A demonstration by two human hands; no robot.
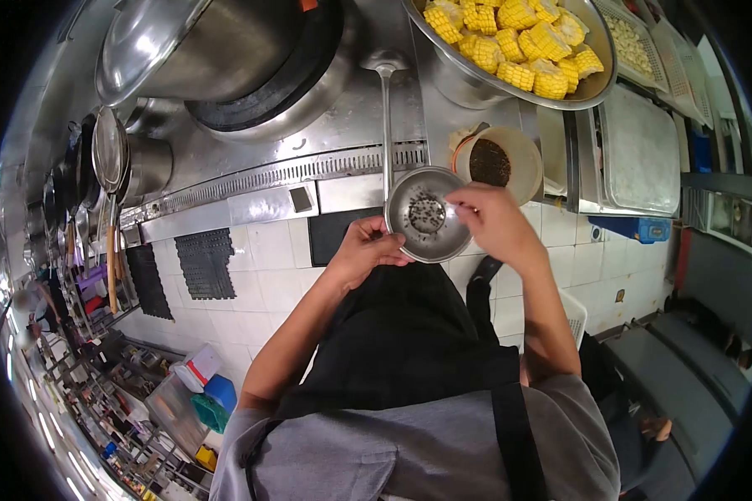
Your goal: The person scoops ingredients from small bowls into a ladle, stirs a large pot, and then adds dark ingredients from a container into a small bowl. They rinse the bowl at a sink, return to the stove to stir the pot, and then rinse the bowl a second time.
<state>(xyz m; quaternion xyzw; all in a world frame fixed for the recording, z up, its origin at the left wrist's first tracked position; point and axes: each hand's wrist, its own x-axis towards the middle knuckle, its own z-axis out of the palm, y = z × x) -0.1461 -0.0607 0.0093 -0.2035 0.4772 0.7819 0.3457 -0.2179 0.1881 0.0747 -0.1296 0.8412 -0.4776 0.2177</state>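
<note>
My left hand (368,249) grips the rim of a small steel bowl (411,240), its thumb on the near left edge. Dark peppercorn-like grains (426,214) lie scattered over the bottom of the bowl. Over the bowl's right rim is my right hand (493,219), fingertips pinched together; what they hold, if anything, is too small to make out. Just beyond that hand stands a round tub (525,167) with more dark grains (490,162) inside. A long-handled ladle (386,117) lies on the steel counter behind the bowl.
A large steel basin (595,93) of corn pieces (518,42) stands at the back. A big pot (217,50) sits on the stove at the back left. Strainers (109,154) hang at the left. Another person's arm (656,428) shows at the lower right.
</note>
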